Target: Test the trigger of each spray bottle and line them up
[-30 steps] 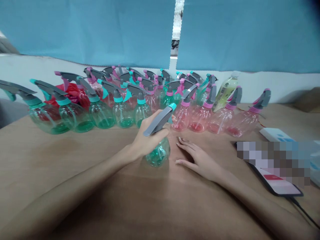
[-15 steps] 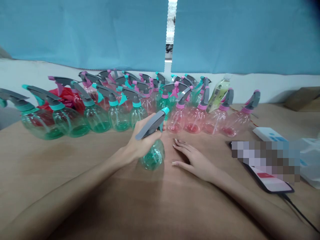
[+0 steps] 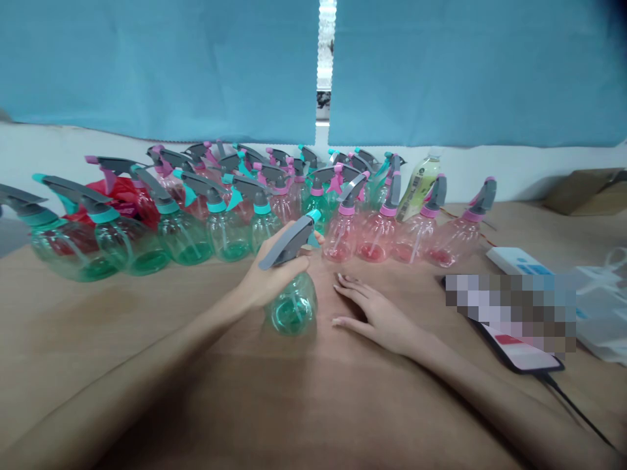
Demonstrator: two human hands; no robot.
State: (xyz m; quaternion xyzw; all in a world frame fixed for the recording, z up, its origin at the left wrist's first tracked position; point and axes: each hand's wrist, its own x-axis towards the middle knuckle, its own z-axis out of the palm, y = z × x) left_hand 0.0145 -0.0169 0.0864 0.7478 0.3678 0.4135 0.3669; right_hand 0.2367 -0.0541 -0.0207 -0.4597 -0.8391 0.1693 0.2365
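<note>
My left hand (image 3: 274, 267) is closed round the neck of a green spray bottle (image 3: 294, 307) with a grey and turquoise trigger head. Its nozzle points away to the upper right, and the fingers behind the head are partly hidden. On the tabletop to the right, my right hand (image 3: 375, 310) lies flat with its fingers stretched out, holding nothing. Beyond both hands stand green spray bottles (image 3: 230, 235) on the left and pink spray bottles (image 3: 377, 238) on the right.
More spray bottles crowd behind the front row, with a red plastic bag (image 3: 130, 192) among them. A drink bottle (image 3: 418, 186) leans at the back. To the right lie a phone (image 3: 526, 352) with a cable, a white box (image 3: 514, 258), clear plastic packaging (image 3: 602, 320) and a cardboard box (image 3: 582, 189).
The whole view has shifted slightly, so things appear a little further left. My left hand still grips the green spray bottle, and my right hand still rests on the table.
</note>
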